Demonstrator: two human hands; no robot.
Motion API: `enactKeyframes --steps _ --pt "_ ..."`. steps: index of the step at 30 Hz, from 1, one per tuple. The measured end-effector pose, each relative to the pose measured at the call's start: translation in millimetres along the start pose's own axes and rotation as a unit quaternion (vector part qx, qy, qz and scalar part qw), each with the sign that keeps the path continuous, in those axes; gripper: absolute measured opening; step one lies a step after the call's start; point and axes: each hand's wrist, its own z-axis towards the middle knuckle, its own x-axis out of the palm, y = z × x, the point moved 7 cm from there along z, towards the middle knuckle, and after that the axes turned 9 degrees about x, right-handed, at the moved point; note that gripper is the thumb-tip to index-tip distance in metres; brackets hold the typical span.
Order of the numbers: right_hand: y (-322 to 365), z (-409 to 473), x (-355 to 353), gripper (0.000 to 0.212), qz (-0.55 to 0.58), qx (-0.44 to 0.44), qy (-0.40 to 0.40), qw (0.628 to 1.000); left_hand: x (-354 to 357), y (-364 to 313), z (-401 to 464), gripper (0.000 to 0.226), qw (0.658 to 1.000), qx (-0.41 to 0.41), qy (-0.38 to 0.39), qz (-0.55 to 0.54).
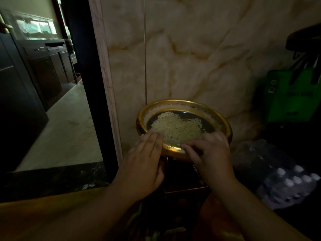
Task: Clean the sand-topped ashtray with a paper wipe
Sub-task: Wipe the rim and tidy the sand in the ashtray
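Observation:
A round gold-rimmed ashtray [224, 122] tops a dark stand against a marble wall. Pale granules [177, 126] lie heaped on its dark inner dish. My left hand [145, 162] rests flat on the near left rim, fingers straight and together, tips touching the granules. On the near right rim my right hand [210, 153] has its fingers curled, pinching at the rim's perforated edge. No paper wipe shows in either hand.
A marble wall [191, 58] stands right behind the ashtray. A doorway on the left opens to a tiled floor [66, 129] and dark cabinets [50, 66]. A green bag [293, 96] and a wrapped pack of water bottles [284, 180] sit on the right.

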Motion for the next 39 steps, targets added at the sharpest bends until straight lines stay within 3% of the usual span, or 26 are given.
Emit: enactKeyframes --steps 15,39 --pt "50.5 -1.2 27.8 0.015 -0.058 0.013 0.001 0.998 -5.2 7.2 -1.5 0.093 1.0 0.019 -0.012 -0.019" --pt "6.6 -0.3 -1.1 0.015 -0.002 0.009 0.018 1.0 8.9 2.3 -0.4 0.09 0.999 0.009 -0.004 -0.032"
